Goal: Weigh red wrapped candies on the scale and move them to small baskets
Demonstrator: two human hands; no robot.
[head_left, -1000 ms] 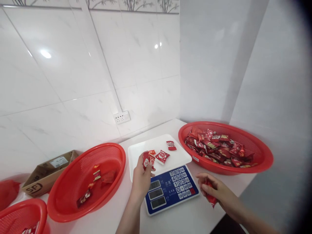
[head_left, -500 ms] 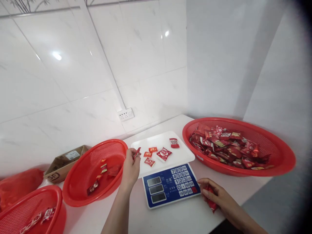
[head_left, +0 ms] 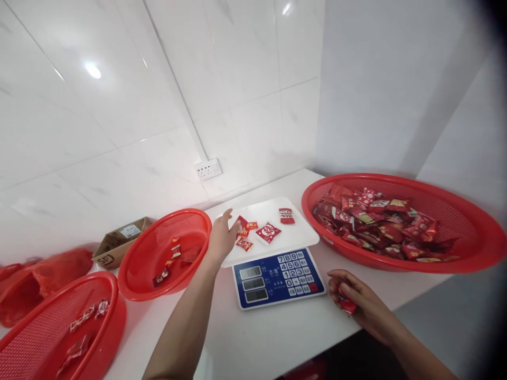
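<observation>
My left hand reaches over the left edge of the white weighing tray of the blue digital scale. Its fingertips pinch a small red candy packet, with the forefinger lifted. Several other red packets lie on the tray, among them a larger one and one at the back. My right hand rests on the white counter to the right of the scale, curled round a red packet.
A large red basket heaped with red packets stands at the right. A red basket with a few packets sits left of the scale, another at the lower left. Behind are a cardboard box, a red bag and a wall socket.
My left hand, which had drawn back toward the left basket with a packet, has moved forward over the tray. The right hand stays closed on the counter. The view has tilted down and left.
</observation>
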